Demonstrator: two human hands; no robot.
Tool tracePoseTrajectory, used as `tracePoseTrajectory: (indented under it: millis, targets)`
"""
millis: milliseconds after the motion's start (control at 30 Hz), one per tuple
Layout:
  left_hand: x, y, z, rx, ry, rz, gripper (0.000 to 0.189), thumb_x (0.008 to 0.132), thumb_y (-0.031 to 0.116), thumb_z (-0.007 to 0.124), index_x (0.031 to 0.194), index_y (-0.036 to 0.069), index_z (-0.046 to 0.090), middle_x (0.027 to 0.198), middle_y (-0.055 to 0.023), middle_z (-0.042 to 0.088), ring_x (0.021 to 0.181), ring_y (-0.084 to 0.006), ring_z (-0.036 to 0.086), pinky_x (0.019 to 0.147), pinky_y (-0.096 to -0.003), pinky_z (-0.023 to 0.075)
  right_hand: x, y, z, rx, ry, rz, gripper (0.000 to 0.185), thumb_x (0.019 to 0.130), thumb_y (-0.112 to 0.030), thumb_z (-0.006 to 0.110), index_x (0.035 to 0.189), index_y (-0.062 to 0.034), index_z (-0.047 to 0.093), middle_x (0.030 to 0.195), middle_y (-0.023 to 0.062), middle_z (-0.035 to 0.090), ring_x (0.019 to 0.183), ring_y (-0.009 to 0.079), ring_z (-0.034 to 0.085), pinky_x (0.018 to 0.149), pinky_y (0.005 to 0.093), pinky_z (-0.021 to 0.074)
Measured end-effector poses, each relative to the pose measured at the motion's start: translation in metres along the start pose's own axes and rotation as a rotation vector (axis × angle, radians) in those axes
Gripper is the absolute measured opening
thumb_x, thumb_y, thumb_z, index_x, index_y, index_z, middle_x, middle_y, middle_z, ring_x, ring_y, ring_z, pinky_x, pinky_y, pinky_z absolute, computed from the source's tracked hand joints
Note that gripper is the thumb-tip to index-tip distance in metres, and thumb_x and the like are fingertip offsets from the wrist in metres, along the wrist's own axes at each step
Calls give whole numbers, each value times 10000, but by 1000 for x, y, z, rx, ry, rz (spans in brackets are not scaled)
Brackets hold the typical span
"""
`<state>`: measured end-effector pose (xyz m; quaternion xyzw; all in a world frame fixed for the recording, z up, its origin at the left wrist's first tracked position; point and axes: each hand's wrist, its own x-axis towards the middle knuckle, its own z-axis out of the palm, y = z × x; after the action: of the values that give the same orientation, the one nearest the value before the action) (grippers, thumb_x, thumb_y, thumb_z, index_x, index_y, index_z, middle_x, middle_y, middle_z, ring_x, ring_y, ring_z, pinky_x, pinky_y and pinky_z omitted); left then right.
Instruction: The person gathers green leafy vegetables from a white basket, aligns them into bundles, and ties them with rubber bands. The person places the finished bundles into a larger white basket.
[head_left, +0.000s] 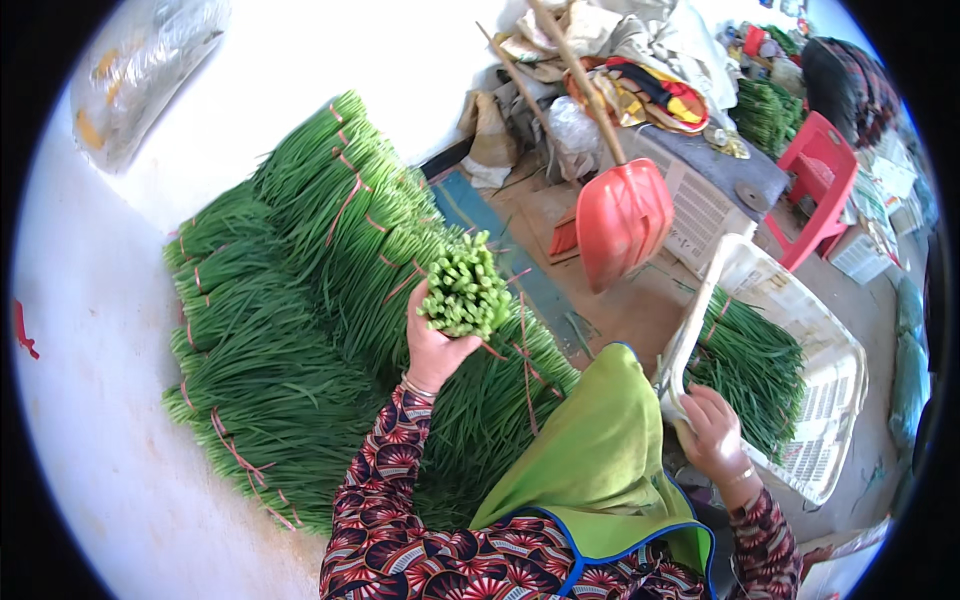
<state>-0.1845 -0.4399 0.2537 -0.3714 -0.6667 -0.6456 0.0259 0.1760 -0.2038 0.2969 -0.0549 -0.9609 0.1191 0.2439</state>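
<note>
My left hand (437, 351) grips a bundle of garlic chives (466, 289), its pale cut ends facing up towards me. Beneath and beside it lies a large stack of tied chive bundles (300, 330), green leaves inward and pale ends outward, bound with pink ties. My right hand (711, 436) is curled over the near corner of a white plastic crate (832, 412). Inside that crate rest more chives (754, 367), with a pink tie showing near their far end. Part of the left-hand bundle's length is hidden behind its cut ends.
A red shovel (626, 217) with a wooden handle stands beyond the stack. Behind it are a perforated crate (694, 202) and piled sacks (600, 34). A red plastic chair (817, 187) is at the right, near another person (847, 90). A white wall (315, 45) borders the stack.
</note>
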Motion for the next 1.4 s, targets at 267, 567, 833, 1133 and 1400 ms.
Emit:
tracePoseTrajectory:
  millis: [267,567,833,1133,1400]
  targets:
    - [20,106,92,104,-162,621,859,637,223,862,1347,22,423,1314,-166,536,1181,-349,516,1041,-470,388,92,-75,-85,28,465,-347,421,678,-74,752,1081,-40,635,995,78,645,912,276,646,743,359,551]
    - [-33,148,166,-538,-481,198,801,741,131,808,1396,29,358,1344,-136,509,1213,-272,530,1035,-417,433,7,-75,-120,-68,432,65,874,584,-352,867,1288,12,497,1181,182,563,1129,374,549,961,474,455]
    - [-90,158,156,-1087,-364,-447,727,829,365,729,1389,35,404,1293,-78,536,1168,-222,538,1027,-396,413,-17,-85,-65,-67,261,286,898,628,-182,781,1394,31,364,1138,184,527,1047,351,552,921,451,435]
    - [-168,137,34,-319,-720,-820,444,996,297,495,1349,27,489,1302,-54,561,1169,-152,526,991,-301,411,-46,-106,22,-88,-17,45,465,744,-167,603,1169,2,520,849,67,568,811,236,607,722,359,477]
    - [-104,187,36,55,-1055,-469,392,894,117,653,1253,-8,556,1137,-74,608,914,-162,593,777,-261,490,-29,-108,51,-231,188,-288,340,766,-213,575,1059,-42,593,942,74,593,923,226,577,905,381,437]
